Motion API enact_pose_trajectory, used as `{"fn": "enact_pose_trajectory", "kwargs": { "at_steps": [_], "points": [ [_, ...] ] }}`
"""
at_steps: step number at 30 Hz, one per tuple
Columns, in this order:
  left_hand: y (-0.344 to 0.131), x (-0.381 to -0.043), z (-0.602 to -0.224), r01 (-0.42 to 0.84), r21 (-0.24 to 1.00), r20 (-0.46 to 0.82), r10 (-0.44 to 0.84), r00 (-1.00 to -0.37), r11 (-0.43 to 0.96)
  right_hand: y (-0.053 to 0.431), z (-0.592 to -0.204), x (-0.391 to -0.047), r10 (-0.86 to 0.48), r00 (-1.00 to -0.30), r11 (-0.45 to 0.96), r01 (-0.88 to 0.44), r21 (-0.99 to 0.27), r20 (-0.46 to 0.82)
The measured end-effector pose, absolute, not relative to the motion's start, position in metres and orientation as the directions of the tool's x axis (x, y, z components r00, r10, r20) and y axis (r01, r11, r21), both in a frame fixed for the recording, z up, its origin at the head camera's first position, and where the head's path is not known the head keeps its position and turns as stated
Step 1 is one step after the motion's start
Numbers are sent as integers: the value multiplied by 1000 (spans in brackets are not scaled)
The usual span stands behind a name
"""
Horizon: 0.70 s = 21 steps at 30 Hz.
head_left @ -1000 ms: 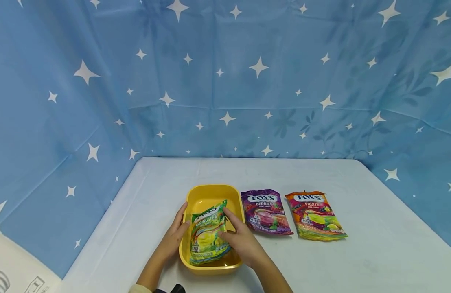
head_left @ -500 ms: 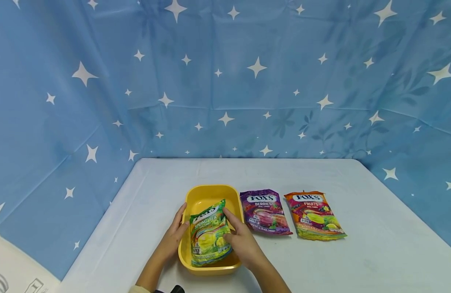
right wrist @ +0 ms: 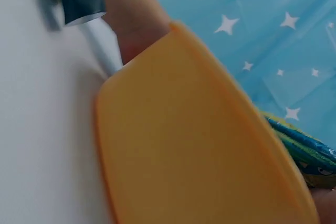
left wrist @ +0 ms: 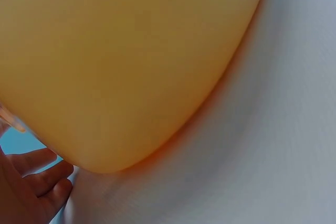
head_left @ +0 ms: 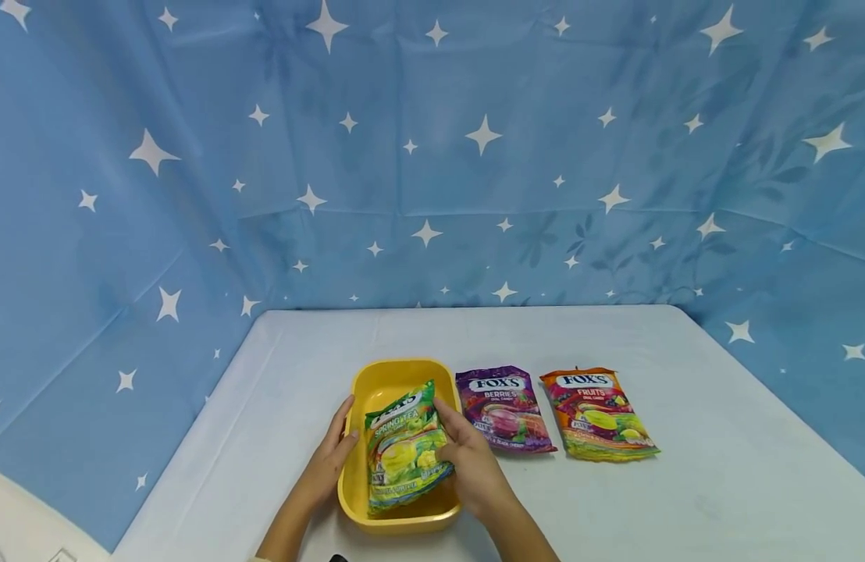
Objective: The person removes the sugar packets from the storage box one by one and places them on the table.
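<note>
My right hand point(head_left: 477, 467) pinches the right edge of a green "Spring Tea" Fox's candy bag point(head_left: 402, 457), thumb on the printed front. The bag leans over the inside of a yellow plastic tub point(head_left: 399, 528). On the tub's left side, my left hand point(head_left: 325, 462) grips the wall, its thumb over the rim and its fingers along the outside. In the left wrist view the curled fingers of the left hand point(left wrist: 39, 187) lie beside the tub's wall point(left wrist: 131, 66). Only the folded edge of the candy bag point(right wrist: 307, 148) shows above the tub in the right wrist view.
Right of the tub lies a purple "Berries" candy bag point(head_left: 506, 410), close to its rim. Farther right is an orange "Fruits" candy bag point(head_left: 599, 414). All stand on a white-covered table point(head_left: 692, 476), with a blue starry curtain point(head_left: 432, 172) behind.
The green candy bag has risen slightly and swung a little to the right, with my right hand holding it. My left hand stays on the tub. The head view has shifted a little.
</note>
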<state>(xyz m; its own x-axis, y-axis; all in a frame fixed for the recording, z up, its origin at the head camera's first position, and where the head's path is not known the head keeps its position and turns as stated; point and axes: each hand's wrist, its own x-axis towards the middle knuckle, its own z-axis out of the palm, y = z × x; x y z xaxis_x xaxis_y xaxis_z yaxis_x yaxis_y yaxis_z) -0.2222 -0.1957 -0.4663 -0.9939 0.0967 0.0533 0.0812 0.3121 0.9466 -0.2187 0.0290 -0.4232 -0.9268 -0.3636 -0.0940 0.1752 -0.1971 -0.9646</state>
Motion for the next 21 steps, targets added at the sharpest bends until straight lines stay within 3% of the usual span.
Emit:
{"fn": "enact_pose_trajectory", "kwargs": {
  "at_steps": [9,16,21],
  "points": [
    [-193,-220,-468,53,948,23,98,-995,314,73,-405,-202,-359,-933,-385,168,-907,-21],
    [-200,-221,-467,69,952,34,121,-992,297,122,-407,-184,-258,-966,-385,118,-916,-16],
    [-205,-221,-465,43,954,5,126,-992,298,161,-423,-173,-297,-952,-395,49,-917,77]
  ]
}}
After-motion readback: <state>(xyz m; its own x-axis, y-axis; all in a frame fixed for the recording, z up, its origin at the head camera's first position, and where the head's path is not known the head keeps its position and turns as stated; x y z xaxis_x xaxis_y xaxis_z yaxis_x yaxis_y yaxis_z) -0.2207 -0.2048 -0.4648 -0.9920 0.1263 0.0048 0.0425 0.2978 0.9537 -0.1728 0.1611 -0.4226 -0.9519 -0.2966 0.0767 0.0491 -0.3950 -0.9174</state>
